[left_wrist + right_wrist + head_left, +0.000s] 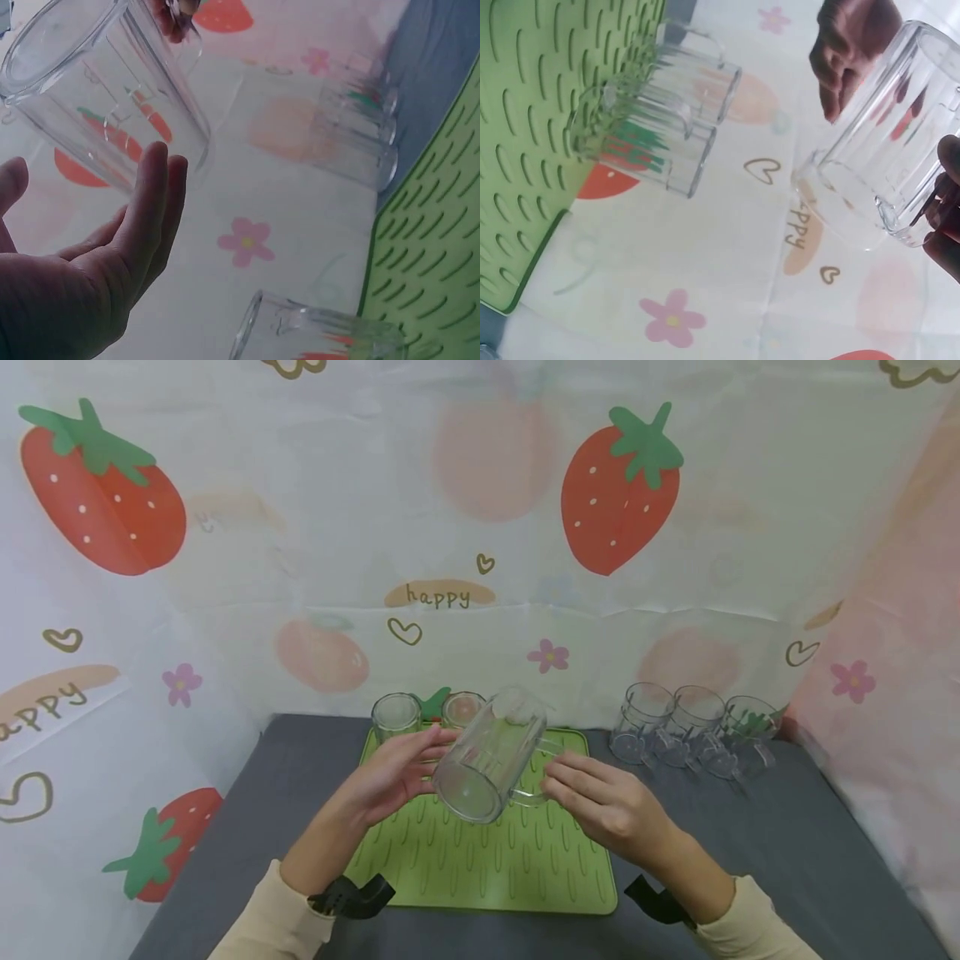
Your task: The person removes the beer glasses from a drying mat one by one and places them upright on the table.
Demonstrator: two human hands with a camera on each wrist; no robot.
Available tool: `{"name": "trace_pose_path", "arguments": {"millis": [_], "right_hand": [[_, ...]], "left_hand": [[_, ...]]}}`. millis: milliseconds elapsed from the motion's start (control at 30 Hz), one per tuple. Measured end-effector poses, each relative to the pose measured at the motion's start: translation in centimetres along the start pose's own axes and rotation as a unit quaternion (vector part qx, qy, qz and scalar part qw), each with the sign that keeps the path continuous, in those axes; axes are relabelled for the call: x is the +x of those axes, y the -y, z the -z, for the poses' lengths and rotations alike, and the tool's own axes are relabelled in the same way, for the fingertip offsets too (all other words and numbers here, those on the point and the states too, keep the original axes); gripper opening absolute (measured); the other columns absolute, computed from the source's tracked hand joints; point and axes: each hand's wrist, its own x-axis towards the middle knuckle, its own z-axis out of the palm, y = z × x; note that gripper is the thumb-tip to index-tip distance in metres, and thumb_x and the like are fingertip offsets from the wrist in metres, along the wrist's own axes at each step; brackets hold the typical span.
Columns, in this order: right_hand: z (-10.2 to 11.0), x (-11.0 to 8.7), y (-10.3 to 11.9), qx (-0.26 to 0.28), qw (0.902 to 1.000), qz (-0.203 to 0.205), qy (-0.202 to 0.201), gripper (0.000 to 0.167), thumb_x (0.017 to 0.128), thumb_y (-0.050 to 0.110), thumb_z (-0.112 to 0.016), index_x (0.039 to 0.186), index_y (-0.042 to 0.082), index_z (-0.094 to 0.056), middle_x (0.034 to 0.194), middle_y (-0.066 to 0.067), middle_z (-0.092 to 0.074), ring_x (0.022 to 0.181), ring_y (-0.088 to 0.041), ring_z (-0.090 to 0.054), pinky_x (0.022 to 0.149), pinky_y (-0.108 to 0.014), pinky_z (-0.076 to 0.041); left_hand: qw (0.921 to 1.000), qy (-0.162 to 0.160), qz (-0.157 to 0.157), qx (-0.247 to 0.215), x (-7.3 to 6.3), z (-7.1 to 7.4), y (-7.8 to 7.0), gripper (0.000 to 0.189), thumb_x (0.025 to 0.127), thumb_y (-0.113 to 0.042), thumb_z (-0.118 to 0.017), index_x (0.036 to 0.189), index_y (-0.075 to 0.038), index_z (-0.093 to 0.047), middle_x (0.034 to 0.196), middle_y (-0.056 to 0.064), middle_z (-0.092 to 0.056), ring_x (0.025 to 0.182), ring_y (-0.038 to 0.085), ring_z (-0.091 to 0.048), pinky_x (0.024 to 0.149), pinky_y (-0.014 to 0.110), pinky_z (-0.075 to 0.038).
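A clear glass mug [491, 756] is held tilted in the air above a green ridged mat [487, 868], one round end turned down towards me. My right hand [611, 806] pinches its handle [528, 797] from the right; the right wrist view shows those fingers [946, 214] at the edge of the frame. On the mug's other side is my left hand [393, 772], its fingers [150, 191] extended beside the glass wall. Whether they touch the glass is hard to tell. Two more clear mugs, a left one [396, 714] and a right one [461, 708], stand at the mat's back edge.
Three clear mugs [693, 722] stand in a row at the back right on the dark grey cloth [720, 852]. A strawberry-printed curtain [480, 543] hangs right behind the table and along both sides. Black straps [352, 897] circle the wrists.
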Motion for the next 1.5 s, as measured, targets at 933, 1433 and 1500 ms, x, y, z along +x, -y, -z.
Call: {"name": "trace_pose_path", "arguments": {"millis": [933,1433,1500], "right_hand": [[-0.4,-0.7,0.5,0.001,0.9992,-0.009,0.039,0.026,0.101,0.006,-0.049,0.096,0.004,-0.074,0.095,-0.011,-0.075,0.090,-0.024,-0.071,0.078,-0.033,-0.059],[-0.3,-0.7,0.7,0.066,0.9928,-0.085,0.052,0.025,0.101,0.022,-0.054,0.097,0.008,-0.074,0.101,-0.011,-0.073,0.097,-0.027,-0.068,0.083,-0.033,-0.057],[-0.3,-0.7,0.6,0.081,0.9910,-0.094,0.051,0.026,0.099,0.026,-0.056,0.097,0.008,-0.074,0.102,-0.010,-0.073,0.099,-0.027,-0.067,0.086,-0.032,-0.056]], "left_hand": [[0.9877,0.060,0.101,-0.103,1.9,-1.0,0.8,0.076,0.101,-0.047,-0.046,0.145,0.012,-0.031,0.119,0.007,-0.065,0.100,0.013,-0.069,0.088,0.026,-0.056],[0.9908,0.046,0.070,-0.106,1.7,-1.2,0.6,0.067,0.102,-0.037,-0.048,0.144,0.013,-0.032,0.111,0.005,-0.069,0.096,0.018,-0.071,0.087,0.032,-0.057],[0.9919,0.039,0.061,-0.104,1.6,-1.2,0.5,0.066,0.101,-0.034,-0.049,0.144,0.013,-0.031,0.110,0.004,-0.069,0.096,0.017,-0.071,0.087,0.032,-0.057]]}}
